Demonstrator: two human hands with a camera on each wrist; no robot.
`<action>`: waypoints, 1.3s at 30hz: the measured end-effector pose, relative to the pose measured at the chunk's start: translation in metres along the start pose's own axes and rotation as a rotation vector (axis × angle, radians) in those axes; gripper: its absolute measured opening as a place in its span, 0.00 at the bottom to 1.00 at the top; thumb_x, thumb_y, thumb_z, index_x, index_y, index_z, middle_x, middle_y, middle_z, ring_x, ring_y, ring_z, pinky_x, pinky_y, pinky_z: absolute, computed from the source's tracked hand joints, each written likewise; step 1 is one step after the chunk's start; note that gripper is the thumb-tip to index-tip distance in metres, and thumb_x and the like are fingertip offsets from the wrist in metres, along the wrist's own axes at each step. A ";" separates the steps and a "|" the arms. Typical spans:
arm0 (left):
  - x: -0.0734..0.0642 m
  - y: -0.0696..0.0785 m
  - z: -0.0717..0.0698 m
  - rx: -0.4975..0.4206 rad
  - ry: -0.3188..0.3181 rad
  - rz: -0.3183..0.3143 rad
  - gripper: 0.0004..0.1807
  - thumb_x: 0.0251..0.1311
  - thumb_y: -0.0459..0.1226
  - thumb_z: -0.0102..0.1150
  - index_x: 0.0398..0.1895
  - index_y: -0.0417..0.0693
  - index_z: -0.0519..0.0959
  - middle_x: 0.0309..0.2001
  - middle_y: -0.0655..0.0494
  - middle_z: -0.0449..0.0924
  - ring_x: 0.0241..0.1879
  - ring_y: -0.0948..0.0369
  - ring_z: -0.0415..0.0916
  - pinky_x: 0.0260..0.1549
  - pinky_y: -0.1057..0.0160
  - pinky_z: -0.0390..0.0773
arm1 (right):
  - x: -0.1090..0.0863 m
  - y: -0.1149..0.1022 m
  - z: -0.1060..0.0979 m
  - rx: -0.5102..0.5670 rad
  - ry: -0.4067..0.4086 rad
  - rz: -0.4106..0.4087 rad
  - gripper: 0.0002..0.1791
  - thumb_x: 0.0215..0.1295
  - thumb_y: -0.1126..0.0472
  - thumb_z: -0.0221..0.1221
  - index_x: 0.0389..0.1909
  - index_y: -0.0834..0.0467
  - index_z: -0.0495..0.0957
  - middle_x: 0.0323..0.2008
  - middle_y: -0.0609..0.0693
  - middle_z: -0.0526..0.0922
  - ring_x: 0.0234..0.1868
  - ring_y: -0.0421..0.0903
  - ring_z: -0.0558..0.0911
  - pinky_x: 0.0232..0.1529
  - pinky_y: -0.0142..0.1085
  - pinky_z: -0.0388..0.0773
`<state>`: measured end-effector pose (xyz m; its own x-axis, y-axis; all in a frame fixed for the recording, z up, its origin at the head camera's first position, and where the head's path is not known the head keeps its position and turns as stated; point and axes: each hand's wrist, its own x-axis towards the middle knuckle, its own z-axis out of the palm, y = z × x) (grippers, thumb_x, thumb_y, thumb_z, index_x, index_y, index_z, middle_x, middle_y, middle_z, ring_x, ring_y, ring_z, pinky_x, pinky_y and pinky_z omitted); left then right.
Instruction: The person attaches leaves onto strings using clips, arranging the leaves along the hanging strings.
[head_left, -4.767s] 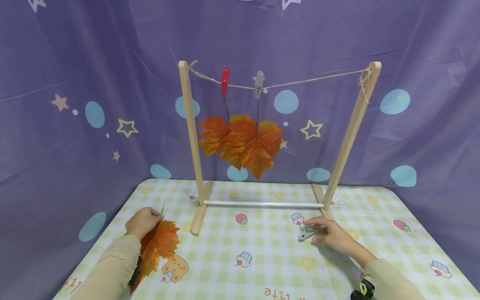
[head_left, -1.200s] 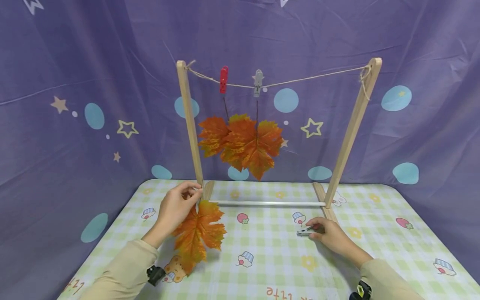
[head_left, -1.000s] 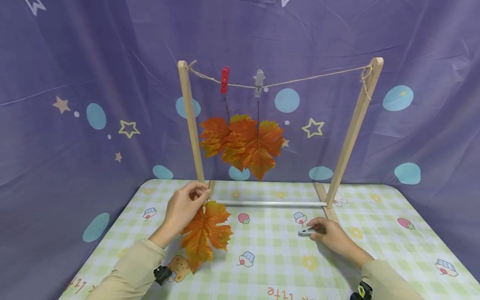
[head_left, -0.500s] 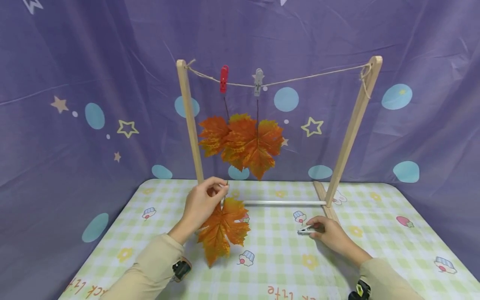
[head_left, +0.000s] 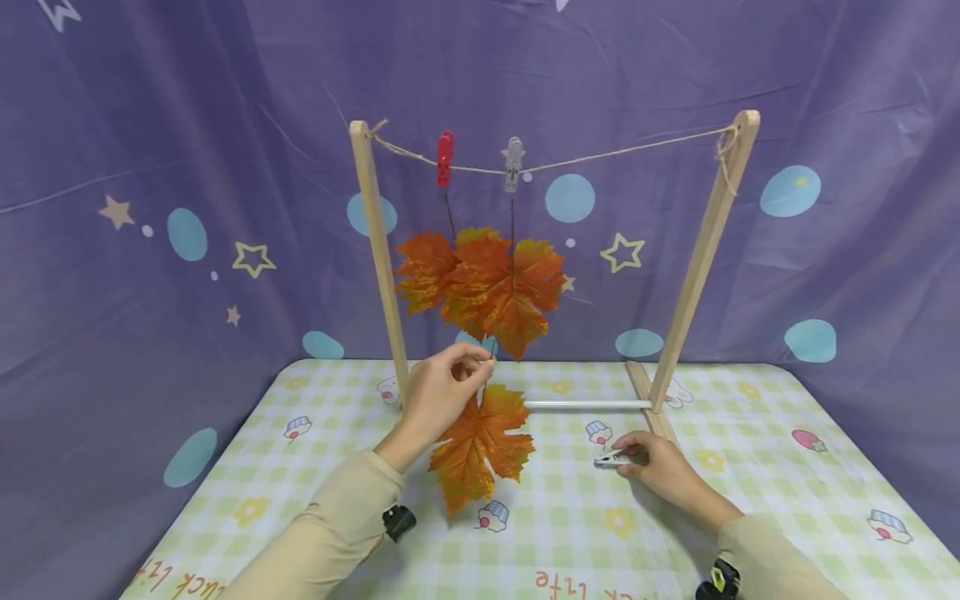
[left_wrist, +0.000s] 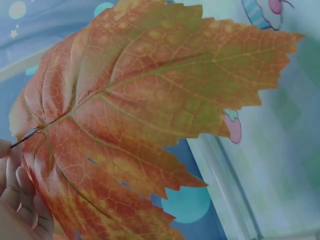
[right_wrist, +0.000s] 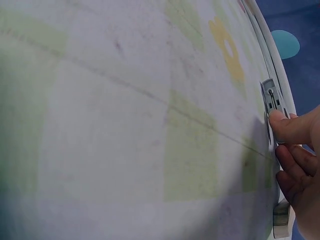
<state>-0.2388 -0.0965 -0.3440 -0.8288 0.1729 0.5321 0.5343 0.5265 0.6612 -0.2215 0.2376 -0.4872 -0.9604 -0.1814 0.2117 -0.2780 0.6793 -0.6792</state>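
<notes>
My left hand [head_left: 442,387] pinches the stem of an orange maple leaf [head_left: 483,446], which hangs below the fingers over the table. In the left wrist view the leaf [left_wrist: 120,95] fills most of the picture, its stem between the fingertips. My right hand [head_left: 663,471] holds a grey clothespin [head_left: 611,458] between thumb and fingers, low over the table at the right. The right wrist view shows the clothespin [right_wrist: 272,97] under the thumb. Above, a red clothespin [head_left: 445,158] and another grey clothespin [head_left: 513,165] on the string carry orange leaves [head_left: 517,287] by their stems.
A wooden stand with a left post [head_left: 378,250] and a right post [head_left: 705,258] carries the string [head_left: 622,155]. A white rod [head_left: 592,405] joins its feet low down. Behind is a purple curtain [head_left: 187,100]; a checked cloth [head_left: 285,500] covers the table.
My left hand has carried the maple leaf rightward and up from the table's left side to below the hanging leaves. My right hand, nearly still, has turned the grey clothespin slightly.
</notes>
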 end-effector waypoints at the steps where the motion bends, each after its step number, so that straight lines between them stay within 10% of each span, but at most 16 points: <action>1: 0.001 0.001 0.002 -0.004 -0.006 0.002 0.05 0.65 0.43 0.64 0.40 0.55 0.85 0.25 0.68 0.79 0.22 0.64 0.70 0.23 0.62 0.70 | -0.001 0.000 0.000 0.004 -0.002 0.002 0.14 0.52 0.71 0.71 0.40 0.59 0.83 0.37 0.49 0.83 0.41 0.48 0.81 0.44 0.44 0.78; 19: 0.020 0.034 0.040 -0.011 -0.054 0.049 0.08 0.66 0.48 0.62 0.42 0.58 0.83 0.28 0.69 0.79 0.26 0.67 0.71 0.25 0.64 0.70 | 0.001 0.001 -0.001 0.007 0.000 -0.006 0.14 0.52 0.72 0.71 0.40 0.60 0.84 0.36 0.49 0.83 0.39 0.47 0.80 0.42 0.40 0.78; 39: 0.064 0.068 0.044 0.001 0.026 0.151 0.10 0.68 0.49 0.60 0.44 0.58 0.83 0.30 0.69 0.81 0.21 0.64 0.65 0.16 0.66 0.57 | 0.001 0.000 -0.001 0.030 -0.012 0.005 0.13 0.55 0.72 0.69 0.41 0.60 0.83 0.38 0.50 0.83 0.40 0.48 0.81 0.43 0.41 0.79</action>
<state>-0.2631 -0.0134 -0.2883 -0.7348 0.2288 0.6385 0.6520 0.4974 0.5722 -0.2222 0.2381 -0.4866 -0.9618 -0.1869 0.1998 -0.2736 0.6586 -0.7010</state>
